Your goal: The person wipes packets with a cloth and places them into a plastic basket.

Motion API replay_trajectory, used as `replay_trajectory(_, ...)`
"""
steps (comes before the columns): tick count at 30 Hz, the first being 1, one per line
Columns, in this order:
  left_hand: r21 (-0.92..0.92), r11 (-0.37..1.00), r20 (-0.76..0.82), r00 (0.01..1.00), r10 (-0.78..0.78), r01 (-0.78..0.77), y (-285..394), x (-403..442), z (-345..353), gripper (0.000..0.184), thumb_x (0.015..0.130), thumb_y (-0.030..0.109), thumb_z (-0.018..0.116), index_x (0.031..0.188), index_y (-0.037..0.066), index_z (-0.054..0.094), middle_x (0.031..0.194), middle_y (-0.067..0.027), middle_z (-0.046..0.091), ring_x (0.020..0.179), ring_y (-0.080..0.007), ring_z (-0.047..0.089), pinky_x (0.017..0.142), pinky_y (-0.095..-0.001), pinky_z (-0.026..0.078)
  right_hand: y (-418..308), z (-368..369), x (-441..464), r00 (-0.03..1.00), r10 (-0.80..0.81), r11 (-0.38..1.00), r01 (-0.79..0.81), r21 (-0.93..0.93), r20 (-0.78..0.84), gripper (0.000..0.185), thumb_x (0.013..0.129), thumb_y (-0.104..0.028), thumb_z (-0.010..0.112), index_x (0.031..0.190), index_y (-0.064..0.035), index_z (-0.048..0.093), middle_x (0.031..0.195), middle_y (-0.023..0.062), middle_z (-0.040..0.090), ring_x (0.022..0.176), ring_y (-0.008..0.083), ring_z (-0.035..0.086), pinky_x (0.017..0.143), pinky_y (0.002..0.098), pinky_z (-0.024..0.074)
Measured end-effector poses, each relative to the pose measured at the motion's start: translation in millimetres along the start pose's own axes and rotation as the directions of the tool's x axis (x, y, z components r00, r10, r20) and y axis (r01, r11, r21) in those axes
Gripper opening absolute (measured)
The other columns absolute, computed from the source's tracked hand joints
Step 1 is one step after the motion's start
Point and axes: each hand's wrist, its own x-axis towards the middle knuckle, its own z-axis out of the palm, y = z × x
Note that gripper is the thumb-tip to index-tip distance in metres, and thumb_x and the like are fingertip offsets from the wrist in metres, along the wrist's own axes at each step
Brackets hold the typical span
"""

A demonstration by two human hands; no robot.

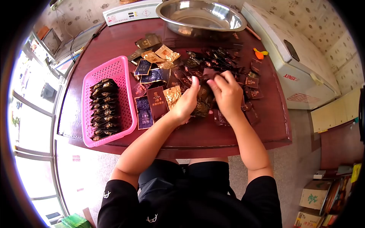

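My right hand [228, 93] is closed in a pinch on a dark reddish-brown sachet [209, 73], above the pile. Thumb up, my left hand [185, 102] curls against several black-and-gold sachets [203, 99] between the two hands; its other fingers are mostly hidden. Around both hands lies a loose heap of dark sachets [194, 60]. Gold sachets [173, 95], blue sachets [143, 111] and a flat maroon packet [157, 102] lie to the left. A pink basket [131, 102] holds a row of upright black sachets [104, 110].
A large steel basin [201, 28] stands at the back of the red table [213, 142], beside a white appliance [133, 13]. A white chest-like unit [292, 57] borders the right side. A small orange-and-yellow item [259, 53] lies near it. Cardboard boxes [315, 193] sit lower right.
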Motion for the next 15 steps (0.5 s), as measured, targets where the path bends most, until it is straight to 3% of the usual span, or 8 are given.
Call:
replay_trajectory(3,-0.023,0.997,0.091,0.993,0.080,-0.078,-1,3,-7,0.050,0.104,0.043,0.038,0.116,-0.001,0.059,0.103,-0.0115,0.066,0.086,-0.0171,0.067,0.073,-0.0345,0.059,18,-6,2,0.984,0.176,0.977,-0.173,0.123,-0.020,0.019,0.091,-0.024,0.065,0.094,-0.0047,0.064,0.083,0.0074,0.056,0.069,0.0271,0.060,0.057,0.0369,0.0459)
replay_trajectory(5,-0.100,0.989,-0.030,0.994,0.102,-0.105,3,6,-12,0.042,0.103,0.036,0.044,0.119,-0.001,0.058,0.104,-0.0104,0.066,0.085,-0.0164,0.067,0.073,-0.0318,0.057,14,-9,4,0.982,0.167,0.976,-0.151,0.159,-0.090,0.019,0.092,-0.019,0.063,0.102,-0.0033,0.063,0.088,0.0101,0.057,0.070,0.0271,0.060,0.059,0.0374,0.0465)
replay_trajectory(7,-0.171,0.976,-0.015,0.991,0.135,-0.136,3,8,-17,0.041,0.103,0.035,0.044,0.119,0.000,0.058,0.106,-0.0099,0.067,0.088,-0.0158,0.066,0.078,-0.0297,0.055,-4,-13,4,0.996,0.062,0.973,-0.048,0.226,-0.056,0.021,0.090,-0.014,0.063,0.109,-0.0034,0.063,0.096,0.0126,0.057,0.075,0.0279,0.060,0.063,0.0379,0.0479)
replay_trajectory(9,0.004,0.936,-0.189,0.919,0.346,-0.352,3,11,-17,0.038,0.103,0.034,0.044,0.116,0.002,0.060,0.106,-0.0097,0.068,0.091,-0.0151,0.065,0.082,-0.0297,0.052,-13,-14,3,0.952,-0.306,0.929,0.296,0.223,0.011,0.030,0.073,-0.009,0.071,0.103,-0.0113,0.069,0.103,0.0107,0.057,0.088,0.0278,0.059,0.069,0.0374,0.0516)
replay_trajectory(11,-0.149,0.968,-0.182,0.967,0.176,-0.204,6,8,-28,0.033,0.102,0.032,0.047,0.107,0.004,0.063,0.098,-0.0067,0.067,0.085,-0.0137,0.063,0.077,-0.0305,0.052,-25,-8,-2,0.923,-0.340,0.927,0.296,0.231,0.180,0.031,0.069,-0.009,0.071,0.099,-0.0148,0.070,0.099,0.0089,0.057,0.085,0.0262,0.060,0.068,0.0370,0.0527)
replay_trajectory(15,-0.093,0.982,-0.154,0.977,0.148,-0.163,6,9,-22,0.033,0.104,0.032,0.044,0.110,0.006,0.063,0.089,0.0014,0.063,0.081,-0.0074,0.057,0.075,-0.0250,0.047,-5,-13,4,0.963,-0.215,0.957,0.175,0.230,0.165,0.020,0.067,-0.010,0.065,0.087,-0.0121,0.070,0.082,0.0054,0.056,0.074,0.0246,0.059,0.061,0.0352,0.0502)
